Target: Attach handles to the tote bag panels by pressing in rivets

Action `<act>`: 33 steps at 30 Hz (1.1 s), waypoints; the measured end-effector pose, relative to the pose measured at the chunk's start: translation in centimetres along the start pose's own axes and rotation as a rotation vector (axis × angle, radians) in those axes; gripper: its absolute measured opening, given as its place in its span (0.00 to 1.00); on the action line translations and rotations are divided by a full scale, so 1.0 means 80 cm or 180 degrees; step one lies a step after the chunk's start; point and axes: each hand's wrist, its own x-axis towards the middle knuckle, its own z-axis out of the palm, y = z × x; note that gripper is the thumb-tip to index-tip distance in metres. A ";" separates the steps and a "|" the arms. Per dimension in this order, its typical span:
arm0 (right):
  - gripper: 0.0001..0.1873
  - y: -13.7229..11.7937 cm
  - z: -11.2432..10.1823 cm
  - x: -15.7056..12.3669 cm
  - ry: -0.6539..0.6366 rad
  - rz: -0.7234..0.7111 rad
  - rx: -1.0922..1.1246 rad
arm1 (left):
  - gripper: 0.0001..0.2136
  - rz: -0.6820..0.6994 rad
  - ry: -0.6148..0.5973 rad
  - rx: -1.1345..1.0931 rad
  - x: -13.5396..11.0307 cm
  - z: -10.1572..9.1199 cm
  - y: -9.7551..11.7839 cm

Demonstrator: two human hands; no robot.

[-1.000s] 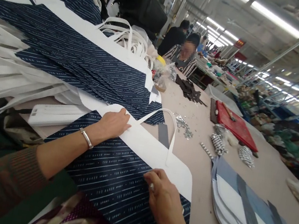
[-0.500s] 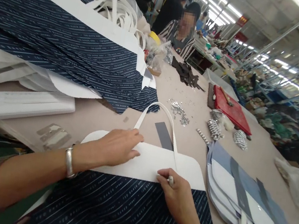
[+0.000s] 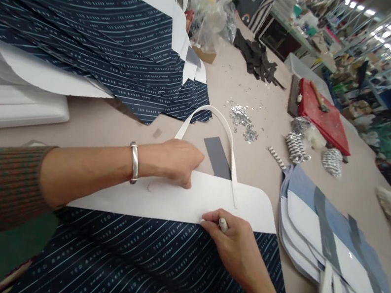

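A dark blue striped fabric panel (image 3: 147, 253) with a white top band (image 3: 210, 194) lies before me, partly over my lap. From the band rises a looped white strap (image 3: 219, 113). My left hand (image 3: 180, 161) rests by the strap's left end with its fingers curled down; whatever is under the fingertips is hidden. My right hand (image 3: 230, 237) is closed, thumb and index pinched at the band's lower edge. A thin white pen-like stick (image 3: 223, 224) pokes out from its fingers. Just beyond the band lies a grey strip (image 3: 216, 155).
Stacked blue printed panels (image 3: 97, 35) fill the far left, with a white box (image 3: 17, 111) below. Small silvery pieces (image 3: 241, 119) lie scattered mid-table. At right are layered blue-and-white panels (image 3: 317, 227), striped cord bundles (image 3: 296, 148) and a red slab (image 3: 323, 118) bearing a hammer. A person sits opposite.
My left hand has moved up toward the strap's left end, its fingers now curled. My right hand keeps its pinch near the band's lower edge. The view has tilted downward.
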 end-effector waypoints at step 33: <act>0.05 0.003 0.012 -0.005 -0.0265 -0.0528 -0.0266 | 0.14 0.0856 -0.2147 -0.2139 0.030 -0.015 -0.007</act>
